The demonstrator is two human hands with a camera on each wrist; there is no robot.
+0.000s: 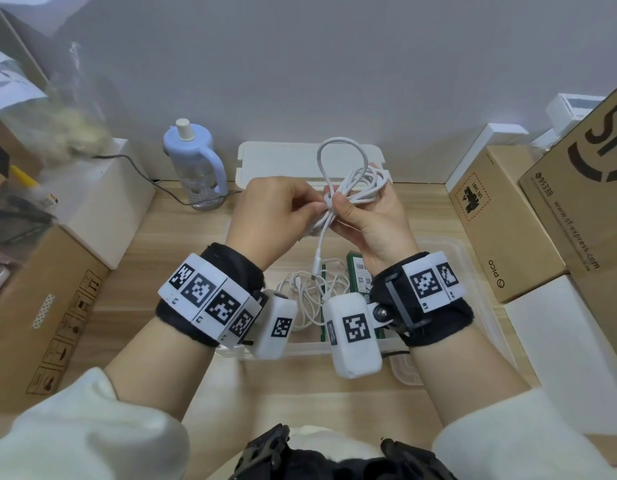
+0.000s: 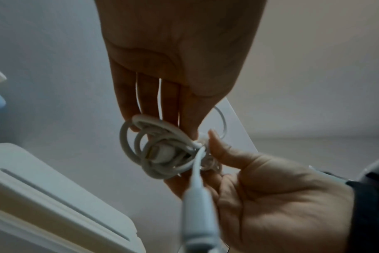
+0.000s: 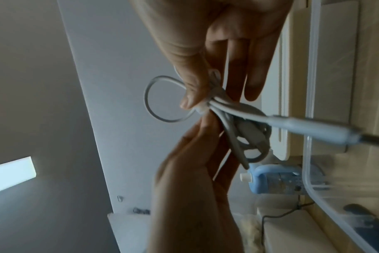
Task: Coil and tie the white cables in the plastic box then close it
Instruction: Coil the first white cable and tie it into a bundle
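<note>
- Above the clear plastic box (image 1: 473, 268) on the table (image 1: 182, 230), both hands hold a coiled white cable (image 1: 359, 188); more loose white cables (image 1: 310, 289) lie in the box below.
- Risk, as a judgement: the wrap at the coil's waist looks unsecured; a slack pinch could let the loops spring apart; the dangling plug end (image 1: 317, 268) might snag the cables beneath.
- Left hand (image 1: 269, 209) pinches the waist with curled fingers (image 2: 188, 119); right hand (image 1: 372, 216) grips the bundle, thumb across it; one loop stands above the fingers.
</note>
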